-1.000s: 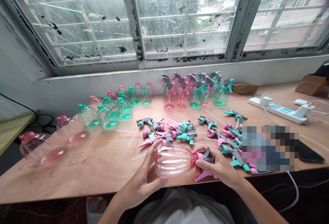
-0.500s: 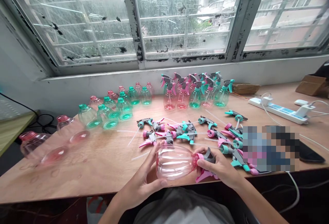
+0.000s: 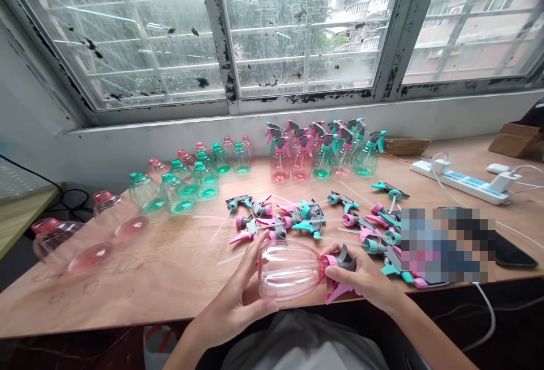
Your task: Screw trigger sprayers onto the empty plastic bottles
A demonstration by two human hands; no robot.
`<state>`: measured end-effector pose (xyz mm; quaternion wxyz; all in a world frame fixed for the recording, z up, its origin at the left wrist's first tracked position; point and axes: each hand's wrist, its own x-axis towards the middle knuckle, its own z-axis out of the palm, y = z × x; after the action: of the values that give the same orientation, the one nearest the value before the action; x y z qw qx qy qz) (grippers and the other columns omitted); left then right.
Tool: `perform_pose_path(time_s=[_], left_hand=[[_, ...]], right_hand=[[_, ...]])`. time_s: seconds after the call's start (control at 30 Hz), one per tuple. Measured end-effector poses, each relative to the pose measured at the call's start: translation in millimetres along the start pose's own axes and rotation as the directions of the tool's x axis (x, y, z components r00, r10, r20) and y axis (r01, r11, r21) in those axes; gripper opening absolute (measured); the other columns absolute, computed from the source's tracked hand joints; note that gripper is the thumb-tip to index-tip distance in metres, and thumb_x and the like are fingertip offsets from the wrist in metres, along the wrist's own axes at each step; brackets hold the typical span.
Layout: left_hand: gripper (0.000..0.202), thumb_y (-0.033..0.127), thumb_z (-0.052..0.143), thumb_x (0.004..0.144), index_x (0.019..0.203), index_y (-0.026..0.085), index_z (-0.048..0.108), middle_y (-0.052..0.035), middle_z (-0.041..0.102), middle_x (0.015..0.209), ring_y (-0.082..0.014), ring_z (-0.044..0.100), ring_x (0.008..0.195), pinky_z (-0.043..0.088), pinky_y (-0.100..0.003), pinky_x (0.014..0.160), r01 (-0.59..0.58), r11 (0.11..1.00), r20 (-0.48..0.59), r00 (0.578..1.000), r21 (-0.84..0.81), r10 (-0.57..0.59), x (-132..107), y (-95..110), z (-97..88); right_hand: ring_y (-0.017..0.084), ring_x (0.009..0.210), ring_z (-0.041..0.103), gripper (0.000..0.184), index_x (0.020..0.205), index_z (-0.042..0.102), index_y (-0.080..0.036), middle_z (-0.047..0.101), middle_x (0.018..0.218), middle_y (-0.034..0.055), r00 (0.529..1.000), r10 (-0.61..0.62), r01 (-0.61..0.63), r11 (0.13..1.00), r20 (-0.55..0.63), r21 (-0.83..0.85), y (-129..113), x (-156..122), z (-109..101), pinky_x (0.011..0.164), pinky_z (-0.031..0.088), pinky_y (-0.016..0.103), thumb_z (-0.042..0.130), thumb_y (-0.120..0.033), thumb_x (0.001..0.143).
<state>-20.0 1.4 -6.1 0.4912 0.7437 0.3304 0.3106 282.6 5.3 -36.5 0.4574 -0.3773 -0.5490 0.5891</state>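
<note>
A clear pink spray bottle (image 3: 289,271) lies on its side between my hands near the table's front edge, its base to the left. My left hand (image 3: 238,293) is wrapped round the base end, thumb below and fingers behind. At the neck, my right hand (image 3: 361,276) grips the pink collar of the grey and pink spray head (image 3: 340,262), whose pink trigger side points down toward me. The head sits on the bottle's neck; whether its thread is tight I cannot tell. Loose spray heads (image 3: 310,220) in pink, teal and grey lie just beyond the bottle.
Open-necked pink and green bottles (image 3: 182,191) stand at the left and back left. Bottles with heads fitted (image 3: 323,154) stand by the wall. A white power strip (image 3: 461,180) with cables, a dark phone-like object (image 3: 514,251) and cardboard boxes (image 3: 514,140) lie at the right.
The spray head has turned slightly at the neck, its pink trigger part showing a little lower and further right. Both hands keep hold of nearly the same places.
</note>
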Motion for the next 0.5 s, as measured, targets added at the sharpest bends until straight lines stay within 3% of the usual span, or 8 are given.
perform_pose_path(time_s=[0.13,0.23,0.4,0.5], left_hand=[[0.081,0.038,0.062,0.101,0.164,0.045,0.011,0.0025,0.005,0.177,-0.0352,0.008,0.162,0.021,-0.054,0.13,-0.05,0.997,0.001,0.999,0.052,0.05,1,-5,-1.0],[0.073,0.034,0.053,0.105,0.162,0.051,0.012,0.0067,0.001,0.177,-0.0318,0.002,0.163,0.026,-0.051,0.129,-0.083,0.996,-0.001,0.997,0.033,0.083,0,-10,-0.6],[0.099,0.044,0.07,0.095,0.162,0.051,-0.002,0.0024,0.0,0.178,-0.0344,0.0,0.162,0.019,-0.057,0.129,-0.035,0.998,-0.004,0.999,-0.06,0.035,-1,-9,0.9],[0.106,0.055,0.075,0.088,0.164,0.044,0.003,-0.0036,0.005,0.177,-0.0378,0.001,0.162,0.011,-0.061,0.129,-0.002,0.994,-0.032,0.999,-0.109,-0.001,0,-5,1.9]], right_hand=[[0.018,0.059,0.074,0.032,0.096,0.064,-0.018,0.078,0.07,0.001,0.999,-0.002,-0.001,0.998,0.046,0.059,-1,1,1,0.058,0.056,0.027,0.082,-0.043,0.087],[0.017,0.061,0.074,0.03,0.098,0.063,-0.018,0.078,0.072,0.0014,0.998,-0.012,0.008,0.998,0.062,0.064,3,2,-1,0.06,0.056,0.026,0.081,-0.041,0.089],[0.018,0.064,0.073,0.03,0.101,0.065,-0.018,0.077,0.074,0.0012,0.999,-0.025,0.026,0.999,0.031,-0.021,10,1,-5,0.063,0.055,0.027,0.081,-0.041,0.09],[0.018,0.069,0.072,0.03,0.102,0.067,-0.018,0.077,0.08,0.0017,0.998,-0.057,0.057,0.995,-0.005,-0.082,9,1,-6,0.066,0.055,0.027,0.083,-0.041,0.088]])
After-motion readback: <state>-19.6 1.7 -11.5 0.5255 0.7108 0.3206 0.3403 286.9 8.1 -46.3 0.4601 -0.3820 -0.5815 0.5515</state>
